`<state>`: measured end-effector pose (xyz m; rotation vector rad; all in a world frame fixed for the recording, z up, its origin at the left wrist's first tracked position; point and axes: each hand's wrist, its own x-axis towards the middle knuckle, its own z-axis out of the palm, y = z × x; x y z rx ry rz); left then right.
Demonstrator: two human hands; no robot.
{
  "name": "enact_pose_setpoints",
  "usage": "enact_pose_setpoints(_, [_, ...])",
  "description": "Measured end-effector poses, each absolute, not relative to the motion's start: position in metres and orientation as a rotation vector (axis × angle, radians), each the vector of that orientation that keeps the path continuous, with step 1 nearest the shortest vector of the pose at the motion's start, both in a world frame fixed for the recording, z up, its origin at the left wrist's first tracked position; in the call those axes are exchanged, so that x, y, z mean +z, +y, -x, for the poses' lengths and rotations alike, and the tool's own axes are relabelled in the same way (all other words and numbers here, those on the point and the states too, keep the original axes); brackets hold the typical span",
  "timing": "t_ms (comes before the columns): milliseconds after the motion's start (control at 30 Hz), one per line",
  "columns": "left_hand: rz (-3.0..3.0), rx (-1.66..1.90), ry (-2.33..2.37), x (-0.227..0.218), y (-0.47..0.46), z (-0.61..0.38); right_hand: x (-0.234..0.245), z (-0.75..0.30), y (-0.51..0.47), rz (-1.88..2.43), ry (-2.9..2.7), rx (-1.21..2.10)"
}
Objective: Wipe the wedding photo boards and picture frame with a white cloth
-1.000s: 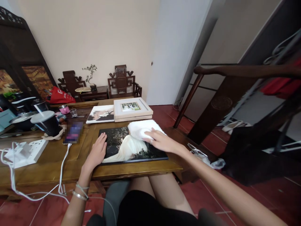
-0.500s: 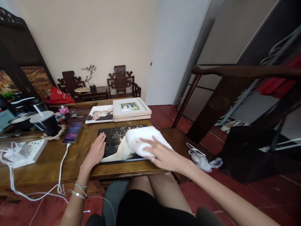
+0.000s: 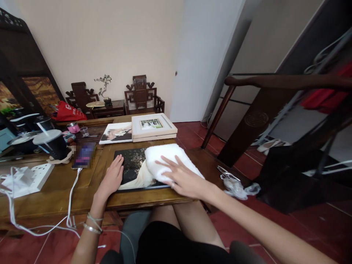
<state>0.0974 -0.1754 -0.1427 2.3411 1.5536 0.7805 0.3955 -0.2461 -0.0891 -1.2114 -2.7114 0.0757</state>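
A dark photo print (image 3: 136, 167) with a white gown in it lies flat on the wooden table (image 3: 82, 194) in front of me. My left hand (image 3: 112, 178) rests flat on its left edge, fingers spread. My right hand (image 3: 181, 176) presses a folded white cloth (image 3: 167, 161) down on the print's right half, palm flat on top. The cloth hides the print's right side.
Behind the print are a white framed photo (image 3: 152, 125) and an unframed print (image 3: 117, 132). To the left lie a phone (image 3: 84, 154) on a cable, a white power strip (image 3: 30, 176) and black lidded cups (image 3: 52, 143). Crumpled plastic (image 3: 236, 185) lies right; dark wooden chair (image 3: 275, 110) beyond.
My right hand slid the cloth from the print's far right corner toward me and over the right half. My left hand has stayed in place.
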Motion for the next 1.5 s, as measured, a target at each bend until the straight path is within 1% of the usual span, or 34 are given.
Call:
enact_pose_setpoints(133, [-2.341, 0.734, 1.573, -0.140, -0.177, -0.099, -0.092, -0.398, -0.297, 1.181, -2.734, 0.153])
enact_pose_setpoints(233, [-2.359, 0.695, 1.556, -0.138, -0.178, -0.098, -0.089, -0.396, -0.299, 1.188, -2.755, 0.172])
enact_pose_setpoints(333, [-2.358, 0.690, 1.546, -0.138, -0.178, -0.097, -0.084, -0.389, -0.272, 1.202, -2.757, 0.152])
enact_pose_setpoints(533, [-2.334, 0.714, 1.538, -0.139, -0.177, -0.096, -0.079, -0.365, -0.177, 1.251, -2.654, 0.127])
enact_pose_setpoints(633, [-2.338, 0.724, 1.537, -0.139, -0.177, -0.096, -0.080, -0.358, -0.156, 1.315, -2.623, 0.135])
enact_pose_setpoints(733, [-2.337, 0.743, 1.534, -0.140, -0.177, -0.096, -0.082, -0.358, -0.175, 1.267, -2.643, 0.106])
enact_pose_setpoints(833, [-2.328, 0.752, 1.541, -0.141, -0.177, -0.097, -0.084, -0.364, -0.224, 1.194, -2.712, 0.100])
enact_pose_setpoints(967, [-2.323, 0.733, 1.553, -0.140, -0.178, -0.098, -0.084, -0.372, -0.285, 1.148, -2.780, 0.171])
enact_pose_setpoints(1067, [-2.330, 0.730, 1.547, -0.140, -0.178, -0.098, -0.081, -0.375, -0.295, 1.108, -2.788, 0.228])
enact_pose_setpoints(1200, [-2.342, 0.739, 1.531, -0.141, -0.177, -0.096, -0.077, -0.367, -0.260, 1.113, -2.743, 0.236])
enact_pose_setpoints(1400, [-2.345, 0.743, 1.521, -0.143, -0.175, -0.094, -0.080, -0.338, -0.174, 1.211, -2.656, 0.110])
enact_pose_setpoints(1500, [-2.345, 0.753, 1.519, -0.144, -0.175, -0.094, -0.082, -0.329, -0.162, 1.244, -2.639, 0.061])
